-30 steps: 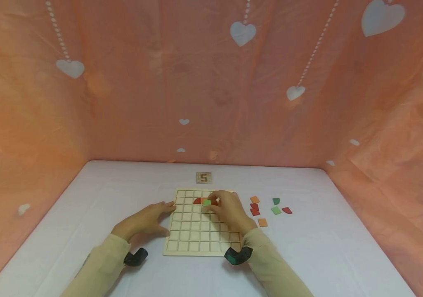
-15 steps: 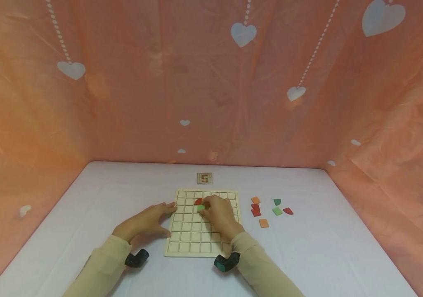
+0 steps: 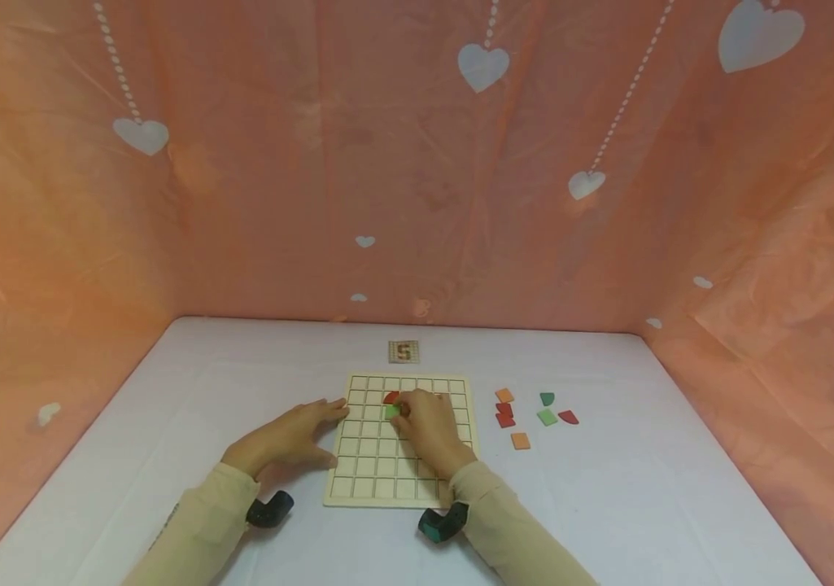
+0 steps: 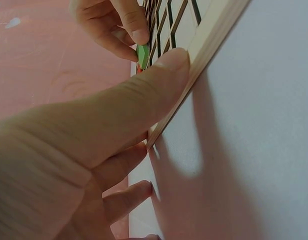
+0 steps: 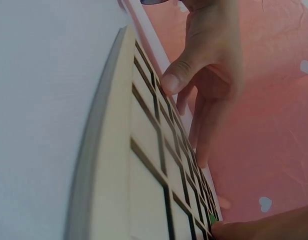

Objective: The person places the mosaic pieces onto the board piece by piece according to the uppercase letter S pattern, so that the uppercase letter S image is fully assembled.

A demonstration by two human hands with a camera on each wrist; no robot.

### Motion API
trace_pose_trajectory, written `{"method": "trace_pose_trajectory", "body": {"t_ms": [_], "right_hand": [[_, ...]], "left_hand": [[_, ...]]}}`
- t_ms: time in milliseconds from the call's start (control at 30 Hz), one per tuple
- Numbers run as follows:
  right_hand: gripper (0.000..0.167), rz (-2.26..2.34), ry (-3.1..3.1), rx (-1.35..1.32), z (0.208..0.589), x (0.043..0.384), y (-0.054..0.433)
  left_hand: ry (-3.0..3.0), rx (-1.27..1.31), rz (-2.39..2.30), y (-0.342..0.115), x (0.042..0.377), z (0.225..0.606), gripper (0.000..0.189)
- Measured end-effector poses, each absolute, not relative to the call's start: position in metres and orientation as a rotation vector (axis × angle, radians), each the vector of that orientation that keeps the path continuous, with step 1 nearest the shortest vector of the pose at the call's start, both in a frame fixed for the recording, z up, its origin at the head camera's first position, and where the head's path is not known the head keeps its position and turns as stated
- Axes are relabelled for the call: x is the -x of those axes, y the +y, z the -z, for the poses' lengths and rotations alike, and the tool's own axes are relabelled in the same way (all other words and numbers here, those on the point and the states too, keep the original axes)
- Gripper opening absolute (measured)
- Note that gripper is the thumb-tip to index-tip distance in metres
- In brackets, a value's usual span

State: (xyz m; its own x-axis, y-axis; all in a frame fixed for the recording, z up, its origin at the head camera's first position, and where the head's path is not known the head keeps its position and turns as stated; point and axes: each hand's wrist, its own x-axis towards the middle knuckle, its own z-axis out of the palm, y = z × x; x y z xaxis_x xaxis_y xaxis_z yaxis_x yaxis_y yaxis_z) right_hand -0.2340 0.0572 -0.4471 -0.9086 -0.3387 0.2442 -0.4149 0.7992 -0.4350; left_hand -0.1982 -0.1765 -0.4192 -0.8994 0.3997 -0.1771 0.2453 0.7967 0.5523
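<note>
A pale wooden grid board (image 3: 364, 467) lies in the middle of the white table. My left hand (image 3: 286, 436) rests along its left edge with fingers extended, the thumb (image 4: 164, 75) against the frame in the left wrist view. Over the upper part of the grid, my right hand (image 3: 431, 427) pinches a light green square tile (image 3: 391, 413) between thumb and fingertips. In the left wrist view the green tile (image 4: 142, 56) stands tilted right at the grid. A red rounded tile (image 3: 390, 398) sits in the cell just behind it. My right hand hides the cells to its right.
Right of the board lie loose tiles: orange squares (image 3: 521, 441), red pieces (image 3: 504, 420), a dark green rounded piece (image 3: 547, 399), a light green square (image 3: 547, 417) and a red rounded one (image 3: 569, 417). A small patterned card (image 3: 403, 352) lies behind the board. Pink cloth (image 3: 277, 203) walls the table.
My right hand has moved left and slightly nearer with the light green tile, bringing it down to the cell in front of the red rounded tile. My left hand stays at the board's edge.
</note>
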Motion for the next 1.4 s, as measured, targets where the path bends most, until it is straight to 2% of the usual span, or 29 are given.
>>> {"method": "trace_pose_trajectory", "body": {"t_ms": [400, 1400], "right_hand": [[0.016, -0.727, -2.852, -0.546, 0.446, 0.23, 0.051], [0.019, -0.859, -2.849, -0.795, 0.442, 0.23, 0.063]], "left_hand": [[2.702, -0.508, -0.78, -0.178, 0.199, 0.421, 0.079], [2.694, -0.494, -0.793, -0.179, 0.2, 0.422, 0.079]]}}
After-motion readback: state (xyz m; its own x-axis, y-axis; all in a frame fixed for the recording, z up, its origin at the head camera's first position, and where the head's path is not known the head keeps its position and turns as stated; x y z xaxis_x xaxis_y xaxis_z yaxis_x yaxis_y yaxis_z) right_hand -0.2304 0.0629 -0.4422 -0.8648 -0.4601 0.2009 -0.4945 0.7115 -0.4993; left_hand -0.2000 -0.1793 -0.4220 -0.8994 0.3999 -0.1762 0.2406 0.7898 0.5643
